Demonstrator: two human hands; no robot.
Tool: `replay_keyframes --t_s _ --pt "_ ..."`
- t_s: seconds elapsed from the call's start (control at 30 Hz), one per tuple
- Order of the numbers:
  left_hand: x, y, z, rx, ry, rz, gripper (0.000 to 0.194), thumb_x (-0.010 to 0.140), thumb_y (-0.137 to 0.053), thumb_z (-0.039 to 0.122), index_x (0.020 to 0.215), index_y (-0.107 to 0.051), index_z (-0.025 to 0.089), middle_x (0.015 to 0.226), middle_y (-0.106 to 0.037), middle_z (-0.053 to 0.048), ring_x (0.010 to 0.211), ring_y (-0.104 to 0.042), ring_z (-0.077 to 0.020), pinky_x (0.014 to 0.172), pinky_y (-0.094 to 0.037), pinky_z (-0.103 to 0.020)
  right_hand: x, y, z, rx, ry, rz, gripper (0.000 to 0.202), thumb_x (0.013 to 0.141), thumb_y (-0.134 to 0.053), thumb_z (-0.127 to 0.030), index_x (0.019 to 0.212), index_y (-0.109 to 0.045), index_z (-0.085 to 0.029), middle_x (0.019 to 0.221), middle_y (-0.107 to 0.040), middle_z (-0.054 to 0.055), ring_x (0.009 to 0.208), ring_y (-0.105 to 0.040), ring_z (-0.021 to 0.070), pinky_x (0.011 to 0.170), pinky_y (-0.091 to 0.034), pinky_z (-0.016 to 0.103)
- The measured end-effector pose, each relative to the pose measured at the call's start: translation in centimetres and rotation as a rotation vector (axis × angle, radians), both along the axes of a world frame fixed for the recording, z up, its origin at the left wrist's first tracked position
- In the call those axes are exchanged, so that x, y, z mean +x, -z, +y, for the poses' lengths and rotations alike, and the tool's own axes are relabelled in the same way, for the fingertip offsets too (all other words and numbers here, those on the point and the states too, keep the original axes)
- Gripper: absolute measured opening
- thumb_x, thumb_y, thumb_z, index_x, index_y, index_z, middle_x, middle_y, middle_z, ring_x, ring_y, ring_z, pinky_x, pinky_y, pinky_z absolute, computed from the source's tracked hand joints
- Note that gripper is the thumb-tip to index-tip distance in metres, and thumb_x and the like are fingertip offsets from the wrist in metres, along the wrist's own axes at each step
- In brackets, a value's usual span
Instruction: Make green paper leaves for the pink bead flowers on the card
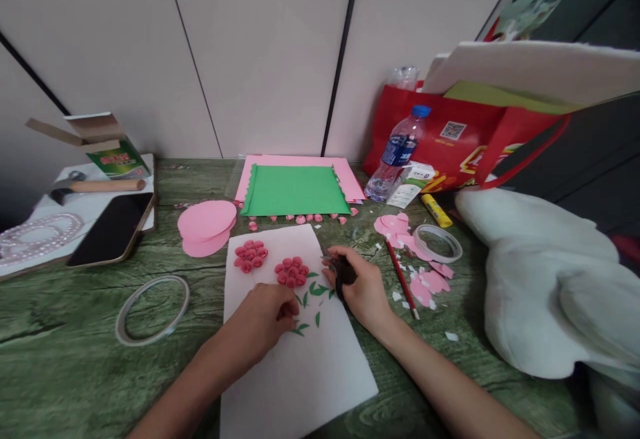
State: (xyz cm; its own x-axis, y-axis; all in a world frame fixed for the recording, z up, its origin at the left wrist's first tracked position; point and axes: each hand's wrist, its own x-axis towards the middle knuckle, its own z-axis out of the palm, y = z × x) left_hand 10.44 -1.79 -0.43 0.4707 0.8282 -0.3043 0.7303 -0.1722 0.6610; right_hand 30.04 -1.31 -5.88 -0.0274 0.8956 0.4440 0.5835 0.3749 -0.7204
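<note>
**Pink paper blossoms on a pale sheet, leaves going on**

Pink rolled-paper buds form two flower clusters on the pale sheet (295, 366) lying on the green table (60, 352): the upper-left cluster (251, 256) has no greenery, while the lower cluster (291, 271) already has several small green leaves (317, 289) scattered below and to its right. The left hand (265, 322) rests on the sheet just under that lower cluster, fingers curled and pressed down near a leaf; whether it pinches anything cannot be told. The right hand (357, 286) sits at the sheet's right edge, closed around a small dark tool (343, 272), probably scissors, though its shape is unclear.

Judging from the layout, the piece looks partly done: both blossoms are assembled, one is getting its leaves, and the other appears bare.

Beyond the sheet lie loose pink buds along the edge of a green paper (294, 190) stacked on pink paper. Pink paper discs (207, 224) sit to the left, a tape ring (152, 309) nearer the front. To the right are a red pencil (401, 278), pink offcuts (427, 284), another tape roll (438, 242), a glue stick (436, 210), a water bottle (397, 152) and a red bag (450, 139).
</note>
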Motion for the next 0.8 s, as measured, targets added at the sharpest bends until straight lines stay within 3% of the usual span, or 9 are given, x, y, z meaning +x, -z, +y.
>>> replay_keyframes --t_s 0.23,0.37,0.47,0.63,0.8 --pt "-0.4 -0.6 -0.3 0.025 0.033 -0.014 0.017 0.066 -0.047 0.010 0.068 -0.062 0.016 0.065 -0.060 0.000 0.059 -0.052 -0.0135 0.055 -0.036 -0.022 -0.9 -0.7 0.1 0.046 -0.156 -0.153 0.041 0.071 -0.053 -0.003 0.107 -0.058 -0.022 0.095 -0.070 0.005 0.088 -0.063 0.0227 0.085 -0.043 0.042" --pt "-0.2 -0.9 -0.4 0.006 0.024 -0.011 0.012 0.065 -0.050 0.011 0.065 -0.062 0.015 0.063 -0.059 -0.001 0.058 -0.052 -0.0138 0.055 -0.035 -0.023 -0.8 -0.9 -0.1 0.086 -0.199 -0.235 0.054 0.060 -0.045 0.006 0.106 -0.057 -0.020 0.090 -0.070 0.006 0.097 -0.062 0.0244 0.095 -0.033 0.048" --pt "-0.1 -1.1 -0.3 -0.003 0.021 -0.008 0.011 0.065 -0.051 0.014 0.061 -0.061 0.015 0.061 -0.058 0.000 0.057 -0.051 -0.0135 0.054 -0.034 -0.023 -0.6 -0.9 -0.1 0.127 -0.217 -0.301 0.056 0.058 -0.043 0.008 0.105 -0.057 -0.018 0.084 -0.070 0.006 0.086 -0.064 0.0229 0.096 -0.033 0.049" --pt "0.2 -1.5 -0.3 -0.031 -0.049 -0.127 0.016 0.072 -0.047 0.017 0.064 -0.061 0.016 0.057 -0.056 0.001 0.053 -0.049 -0.0122 0.049 -0.033 -0.022 -0.2 -1.3 -0.2 0.171 -0.177 -0.125 0.030 0.072 -0.056 -0.004 0.097 -0.057 -0.021 0.080 -0.069 0.003 0.078 -0.063 0.0206 0.091 -0.041 0.045" --pt "1.0 -2.0 -0.6 -0.350 -0.211 -0.470 0.029 0.080 -0.047 0.038 0.066 -0.056 0.014 0.055 -0.056 0.001 0.041 -0.049 -0.0099 0.039 -0.035 -0.021 -0.8 -3.0 -1.8 0.214 -0.198 0.124 0.023 0.076 -0.061 -0.009 0.092 -0.056 -0.024 0.075 -0.067 0.000 0.077 -0.063 0.0178 0.089 -0.045 0.041"
